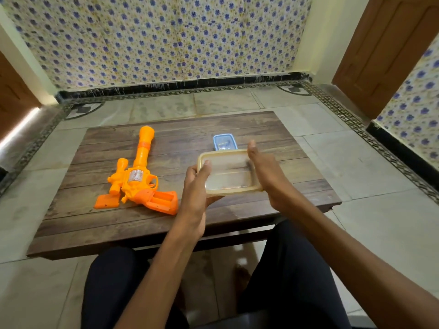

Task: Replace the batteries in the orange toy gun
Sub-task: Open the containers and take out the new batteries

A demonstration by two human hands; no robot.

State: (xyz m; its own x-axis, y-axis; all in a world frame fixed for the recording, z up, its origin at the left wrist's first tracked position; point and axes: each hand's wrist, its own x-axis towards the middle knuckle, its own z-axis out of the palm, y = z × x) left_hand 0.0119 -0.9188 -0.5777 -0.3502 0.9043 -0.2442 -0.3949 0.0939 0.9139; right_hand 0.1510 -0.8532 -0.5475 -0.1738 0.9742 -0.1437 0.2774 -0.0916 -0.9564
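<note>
On the left of the wooden counter lies a loose flat orange cover, just beside the butt of the orange toy gun. The gun lies on its side. Its barrel points away from the person, and the open slot in its handle faces right.

The left grip hovers near that handle but is apart from it, and neither hand touches the gun. This grip pinches the left end of a clear tub with a yellowish rim, thumb on top of the rim and fingers beneath. The tub is held above the counter, tilted toward the person. Something dark inside it is too blurred to name.

Behind the tub, a small blue box sits on the counter with small items in it.

The right grip lies against the tub's right end with its thumb raised straight up. Its fingers are hidden behind the tub, so I cannot tell whether they curl round it.
</note>
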